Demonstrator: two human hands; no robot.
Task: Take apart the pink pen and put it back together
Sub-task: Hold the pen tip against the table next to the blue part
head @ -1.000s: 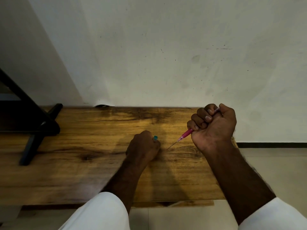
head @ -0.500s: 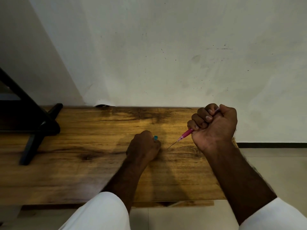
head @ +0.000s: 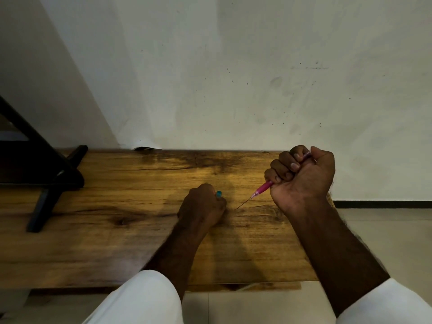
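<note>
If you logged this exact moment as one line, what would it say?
right hand: fist shut on pink pen, tip pointing down-left | left hand: on wooden table, closed on small teal part | pen apart

A wooden table meets a white wall; perhaps a black stand left.

Pink pen mostly hidden inside right fist.

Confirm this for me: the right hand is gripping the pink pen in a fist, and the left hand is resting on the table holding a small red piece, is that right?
Not quite. In the head view the small piece in the left hand is teal, not red. The rest holds: the right hand grips the pink pen in a fist, and the left hand rests on the table.
</note>
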